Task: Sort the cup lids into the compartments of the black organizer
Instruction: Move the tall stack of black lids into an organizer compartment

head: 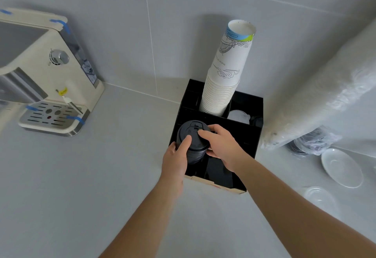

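Note:
A stack of black cup lids (192, 135) stands in the front left compartment of the black organizer (253, 135). My left hand (176, 159) wraps the stack's left side with the thumb on the top lid. On the stack's right side, my right hand (222, 146) grips it with its fingers over the top lid's rim. A tall stack of white paper cups (225, 70) rises from a rear compartment. White lids (239, 116) lie in the rear right compartment. The front right compartment looks dark; its contents are hard to tell.
A cream coffee machine (46, 74) with blue tape stands at the left against the wall. A long plastic-wrapped sleeve of cups (325, 87) leans at the right, with bagged black lids (311, 141) under it. A white saucer (341, 167) and clear lids (320, 196) lie at the right.

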Demonstrator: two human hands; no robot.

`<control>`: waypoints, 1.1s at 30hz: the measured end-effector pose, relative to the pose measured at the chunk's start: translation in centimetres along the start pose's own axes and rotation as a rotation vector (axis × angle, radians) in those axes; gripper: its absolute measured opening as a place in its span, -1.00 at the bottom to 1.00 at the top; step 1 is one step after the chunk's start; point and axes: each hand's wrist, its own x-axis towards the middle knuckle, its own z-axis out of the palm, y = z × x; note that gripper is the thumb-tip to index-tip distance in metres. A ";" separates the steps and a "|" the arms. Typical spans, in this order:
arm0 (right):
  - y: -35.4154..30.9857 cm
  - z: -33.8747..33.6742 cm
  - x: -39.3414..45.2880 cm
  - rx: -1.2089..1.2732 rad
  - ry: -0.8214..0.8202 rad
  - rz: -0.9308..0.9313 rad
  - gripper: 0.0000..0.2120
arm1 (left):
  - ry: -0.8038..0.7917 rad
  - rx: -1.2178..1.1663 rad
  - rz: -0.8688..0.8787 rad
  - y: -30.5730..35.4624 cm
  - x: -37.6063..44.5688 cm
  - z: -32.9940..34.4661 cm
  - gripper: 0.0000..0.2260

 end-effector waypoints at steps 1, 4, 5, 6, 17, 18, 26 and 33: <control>0.0 -0.1 -0.1 0.005 -0.003 0.003 -0.71 | 0.004 -0.005 -0.006 0.1 0.0 0.0 -0.07; 0.0 -0.2 0.1 -0.016 0.005 0.011 -0.67 | 0.007 -0.002 -0.019 0.2 0.3 0.0 -0.05; -0.1 -0.2 -0.1 -0.019 0.005 0.010 -0.67 | 0.003 -0.011 -0.012 -0.1 0.1 -0.1 -0.05; 0.0 -0.1 -0.3 -0.024 0.003 0.013 -0.68 | 0.011 -0.006 -0.015 -0.4 0.0 -0.3 -0.05; 0.1 -4.1 -8.4 0.083 0.122 -0.062 -0.52 | -0.067 0.057 0.078 0.8 -7.2 -1.5 -0.48; 0.2 -4.3 -8.6 0.092 0.108 -0.062 -0.55 | -0.069 0.037 0.082 0.7 -7.4 -2.0 -0.53; 1.3 -7.1 -12.1 0.323 0.053 -0.106 -0.62 | -0.105 -0.114 0.079 -0.2 -9.6 -4.7 -0.72; 4.7 -11.4 -16.4 0.497 0.128 -0.108 -0.76 | -0.188 -0.123 0.055 -1.5 -11.7 -2.6 -0.75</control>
